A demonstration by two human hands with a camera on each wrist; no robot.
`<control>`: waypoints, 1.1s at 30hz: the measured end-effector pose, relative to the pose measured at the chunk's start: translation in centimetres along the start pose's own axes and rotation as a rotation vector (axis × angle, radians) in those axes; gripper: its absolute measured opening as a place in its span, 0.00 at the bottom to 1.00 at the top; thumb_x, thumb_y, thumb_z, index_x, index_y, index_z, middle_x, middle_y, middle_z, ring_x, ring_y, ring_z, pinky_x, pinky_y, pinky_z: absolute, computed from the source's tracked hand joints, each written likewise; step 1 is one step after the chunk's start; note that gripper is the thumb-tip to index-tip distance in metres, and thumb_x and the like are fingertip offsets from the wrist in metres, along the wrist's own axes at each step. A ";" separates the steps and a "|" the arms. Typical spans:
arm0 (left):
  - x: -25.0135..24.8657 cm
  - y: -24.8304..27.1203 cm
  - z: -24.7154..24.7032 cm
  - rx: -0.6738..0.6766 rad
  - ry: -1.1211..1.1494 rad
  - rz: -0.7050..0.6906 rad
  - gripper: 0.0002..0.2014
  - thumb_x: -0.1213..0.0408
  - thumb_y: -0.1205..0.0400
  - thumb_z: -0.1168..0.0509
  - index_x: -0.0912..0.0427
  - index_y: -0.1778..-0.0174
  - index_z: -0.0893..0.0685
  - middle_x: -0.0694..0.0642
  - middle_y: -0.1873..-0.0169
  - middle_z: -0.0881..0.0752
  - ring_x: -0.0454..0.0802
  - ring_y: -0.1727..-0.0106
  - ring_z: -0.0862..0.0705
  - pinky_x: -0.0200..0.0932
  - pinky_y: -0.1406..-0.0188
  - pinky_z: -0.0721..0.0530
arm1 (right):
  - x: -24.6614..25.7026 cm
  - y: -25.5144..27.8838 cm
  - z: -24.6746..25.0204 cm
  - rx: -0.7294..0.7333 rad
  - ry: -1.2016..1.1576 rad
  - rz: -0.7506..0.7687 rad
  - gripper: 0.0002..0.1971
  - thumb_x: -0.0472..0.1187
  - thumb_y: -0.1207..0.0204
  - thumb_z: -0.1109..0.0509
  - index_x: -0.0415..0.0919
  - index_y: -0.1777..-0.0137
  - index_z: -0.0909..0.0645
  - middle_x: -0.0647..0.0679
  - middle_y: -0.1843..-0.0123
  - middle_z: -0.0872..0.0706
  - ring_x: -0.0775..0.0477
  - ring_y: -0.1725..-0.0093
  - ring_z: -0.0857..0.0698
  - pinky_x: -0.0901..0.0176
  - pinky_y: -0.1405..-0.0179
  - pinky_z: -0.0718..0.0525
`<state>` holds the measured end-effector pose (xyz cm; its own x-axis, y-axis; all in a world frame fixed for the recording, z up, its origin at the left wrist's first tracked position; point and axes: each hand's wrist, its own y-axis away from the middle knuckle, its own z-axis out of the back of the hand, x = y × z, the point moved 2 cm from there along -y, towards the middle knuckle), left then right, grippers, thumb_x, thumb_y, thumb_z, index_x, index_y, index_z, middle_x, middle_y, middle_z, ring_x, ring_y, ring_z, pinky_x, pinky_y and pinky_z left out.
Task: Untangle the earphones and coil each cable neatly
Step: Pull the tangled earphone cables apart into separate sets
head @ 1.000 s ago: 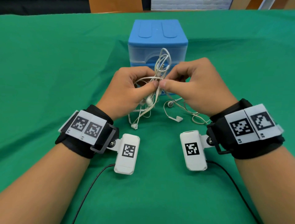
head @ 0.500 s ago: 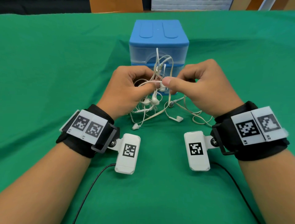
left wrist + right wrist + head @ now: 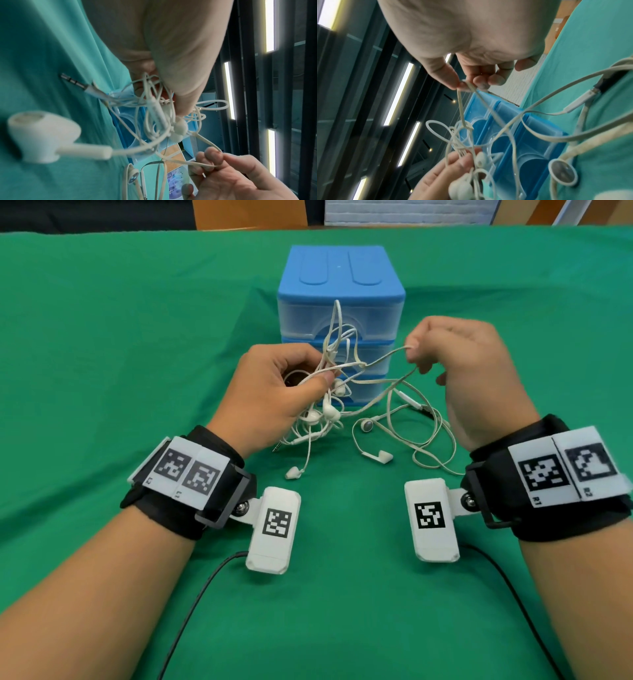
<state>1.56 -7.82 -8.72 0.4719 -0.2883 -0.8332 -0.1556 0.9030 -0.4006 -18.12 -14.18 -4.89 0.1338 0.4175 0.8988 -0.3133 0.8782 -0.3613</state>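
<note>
The earphones [image 3: 346, 402] are off-white, one earbud [image 3: 367, 425] showing a grey mesh face and the plug [image 3: 73, 81] banded silver and black. Behind them the drawer box [image 3: 340, 302] has a blue top and clear, frosted drawers with blue frames, on a plain green cloth [image 3: 137, 337]. Near the earphones, black wristbands [image 3: 548, 494] carry white tags with black square-code patterns.
</note>
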 end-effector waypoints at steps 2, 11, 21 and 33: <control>0.3 -0.1 0.1 -0.013 -0.013 0.014 0.04 0.65 0.18 0.28 0.61 0.57 0.09 0.58 0.71 0.16 0.45 0.70 0.25 0.39 0.70 0.27 | 0.4 0.0 0.3 -0.091 -0.125 -0.011 0.07 0.39 0.35 0.36 0.39 0.72 0.25 0.41 0.69 0.28 0.52 0.69 0.32 0.67 0.69 0.31; 0.4 -0.2 0.3 -0.051 -0.018 0.025 0.05 0.64 0.19 0.28 0.62 0.58 0.10 0.70 0.68 0.16 0.49 0.69 0.27 0.43 0.69 0.29 | 0.7 -0.4 1.6 -0.224 -0.400 -0.003 0.08 0.43 0.32 0.36 0.50 0.72 0.24 0.52 0.68 0.23 0.49 0.64 0.29 0.49 0.60 0.37; 0.7 -0.3 0.4 -0.054 -0.015 0.021 0.06 0.67 0.18 0.29 0.54 0.61 0.12 0.49 0.73 0.19 0.46 0.71 0.27 0.39 0.69 0.29 | 0.7 -0.5 1.5 -0.141 -0.576 0.079 0.14 0.37 0.23 0.30 0.44 0.69 0.26 0.47 0.73 0.27 0.47 0.72 0.31 0.56 0.69 0.35; -0.1 0.0 -0.1 0.044 0.071 -0.029 0.05 0.68 0.16 0.30 0.59 0.48 0.09 0.64 0.60 0.10 0.47 0.61 0.20 0.44 0.61 0.23 | -0.9 -0.7 1.1 -0.162 -0.012 0.164 0.10 0.41 0.23 0.26 0.43 0.65 0.18 0.45 0.71 0.21 0.46 0.71 0.25 0.63 0.73 0.26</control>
<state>1.42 -7.85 -8.72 0.4122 -0.3352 -0.8472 -0.1036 0.9066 -0.4091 -19.04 -15.44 -5.13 0.0821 0.5556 0.8274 -0.1753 0.8253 -0.5368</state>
